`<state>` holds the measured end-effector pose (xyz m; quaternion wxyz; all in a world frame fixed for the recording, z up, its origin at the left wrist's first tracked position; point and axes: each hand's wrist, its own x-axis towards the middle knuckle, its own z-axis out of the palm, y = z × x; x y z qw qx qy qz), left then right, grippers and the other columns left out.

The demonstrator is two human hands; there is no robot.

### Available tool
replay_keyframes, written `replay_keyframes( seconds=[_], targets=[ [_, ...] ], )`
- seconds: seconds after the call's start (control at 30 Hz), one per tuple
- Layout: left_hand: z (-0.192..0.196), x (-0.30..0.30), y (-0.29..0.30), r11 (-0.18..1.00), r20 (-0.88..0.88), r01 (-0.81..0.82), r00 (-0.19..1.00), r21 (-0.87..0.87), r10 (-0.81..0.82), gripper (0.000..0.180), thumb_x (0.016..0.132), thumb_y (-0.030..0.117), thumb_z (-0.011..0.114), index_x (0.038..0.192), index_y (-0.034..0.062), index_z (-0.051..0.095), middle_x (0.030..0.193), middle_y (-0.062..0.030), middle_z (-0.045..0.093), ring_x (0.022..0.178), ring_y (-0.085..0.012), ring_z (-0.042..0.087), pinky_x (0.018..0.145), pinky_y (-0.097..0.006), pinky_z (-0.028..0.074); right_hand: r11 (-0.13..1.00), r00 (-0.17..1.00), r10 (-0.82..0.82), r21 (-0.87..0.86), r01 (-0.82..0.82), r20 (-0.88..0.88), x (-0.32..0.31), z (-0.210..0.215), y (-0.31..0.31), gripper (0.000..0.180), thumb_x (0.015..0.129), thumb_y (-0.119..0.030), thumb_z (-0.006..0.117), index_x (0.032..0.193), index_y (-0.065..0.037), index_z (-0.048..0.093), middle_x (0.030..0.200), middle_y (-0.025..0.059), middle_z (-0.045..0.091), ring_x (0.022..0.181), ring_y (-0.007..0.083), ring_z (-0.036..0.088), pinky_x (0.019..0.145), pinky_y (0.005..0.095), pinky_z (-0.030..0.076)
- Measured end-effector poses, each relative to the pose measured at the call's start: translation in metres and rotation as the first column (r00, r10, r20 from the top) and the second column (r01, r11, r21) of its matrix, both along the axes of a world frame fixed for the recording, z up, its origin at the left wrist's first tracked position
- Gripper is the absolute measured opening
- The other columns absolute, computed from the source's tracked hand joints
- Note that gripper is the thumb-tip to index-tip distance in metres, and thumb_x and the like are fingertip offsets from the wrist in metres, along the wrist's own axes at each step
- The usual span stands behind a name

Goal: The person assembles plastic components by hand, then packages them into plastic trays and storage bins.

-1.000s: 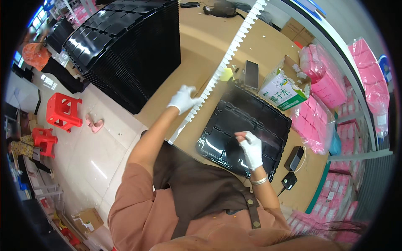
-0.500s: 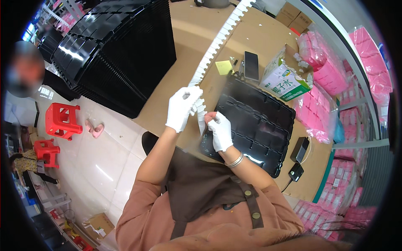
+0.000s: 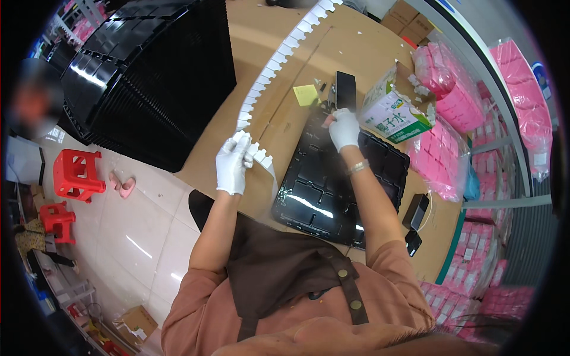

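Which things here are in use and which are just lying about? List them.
In use:
- long white notched strip, its near end held by the gloved left hand
- black moulded plastic tray, its far edge touched by the gloved right hand

Lying about:
- yellow sticky pad
- green-and-white carton
- black tray stacks
- red plastic stools

Long white toothed strip (image 3: 279, 56), running diagonally across worktop, near end curled and gripped; glossy black compartment tray (image 3: 341, 184) lying flat beside.

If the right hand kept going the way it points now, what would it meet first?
Probably the dark phone lying just beyond the right hand, past the black tray's far edge; depth is hard to judge.
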<state>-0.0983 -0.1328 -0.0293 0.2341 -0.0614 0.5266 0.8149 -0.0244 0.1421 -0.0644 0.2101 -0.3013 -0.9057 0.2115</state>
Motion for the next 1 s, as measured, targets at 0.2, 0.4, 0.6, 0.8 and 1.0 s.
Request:
replay_keyframes(
  seconds=[0.2,0.4,0.6,0.8,1.0],
  targets=[
    [0.0,0.005,-0.004,0.995,-0.032,0.016,0.999,-0.094,-0.019,0.018,0.09,0.012,0.063,0.102,-0.0003,0.06,0.075,-0.0004,0.056,0.052,-0.0032,0.045,0.045,-0.017,0.035,0.991,0.991,-0.004,0.131,-0.014,0.133,-0.015,-0.017,0.009,0.004,0.068,-0.011,0.068,0.065,-0.008,0.067,0.081,0.0127,0.062,0.077,0.0304,0.062,0.069,0.0412,0.049],
    [0.002,0.015,0.004,0.992,-0.07,0.047,0.996,-0.117,-0.056,0.015,0.089,0.012,0.064,0.098,0.0017,0.06,0.075,0.0005,0.054,0.052,-0.0031,0.046,0.045,-0.017,0.035,0.994,0.978,0.105,0.021,-0.11,0.178,-0.002,-0.001,0.008,0.006,0.069,-0.01,0.068,0.064,-0.009,0.066,0.078,0.0142,0.061,0.077,0.0311,0.062,0.072,0.0426,0.049],
    [0.008,0.029,0.004,0.986,-0.09,0.059,0.993,-0.154,-0.073,0.013,0.089,0.012,0.064,0.097,0.0016,0.06,0.074,-0.0006,0.056,0.053,-0.0041,0.048,0.047,-0.019,0.038,0.864,0.909,-0.11,-0.49,-0.112,-0.402,0.068,0.032,-0.072,0.006,0.079,-0.003,0.067,0.081,-0.002,0.061,0.08,0.0067,0.063,0.072,0.0168,0.062,0.067,0.0285,0.048],
    [0.015,0.05,0.011,0.994,-0.19,0.034,0.98,-0.107,-0.054,0.012,0.088,0.013,0.066,0.09,0.0025,0.061,0.076,-0.0015,0.061,0.054,-0.0039,0.05,0.048,-0.019,0.041,0.276,0.928,-0.151,-0.916,-0.292,-0.341,0.071,0.021,-0.161,0.006,0.086,-0.006,0.063,0.089,-0.001,0.06,0.084,0.0017,0.062,0.074,0.0082,0.055,0.07,0.0215,0.044],
    [0.009,0.058,0.005,0.997,-0.187,0.043,0.981,-0.068,-0.055,0.011,0.088,0.012,0.065,0.092,0.0027,0.061,0.079,-0.0024,0.062,0.058,-0.0046,0.054,0.05,-0.018,0.043,0.244,0.931,-0.256,-0.949,-0.198,-0.26,0.066,0.039,-0.17,0.005,0.086,-0.004,0.063,0.089,-0.002,0.061,0.078,-0.0005,0.06,0.073,0.0075,0.055,0.068,0.0202,0.043]
  ],
)
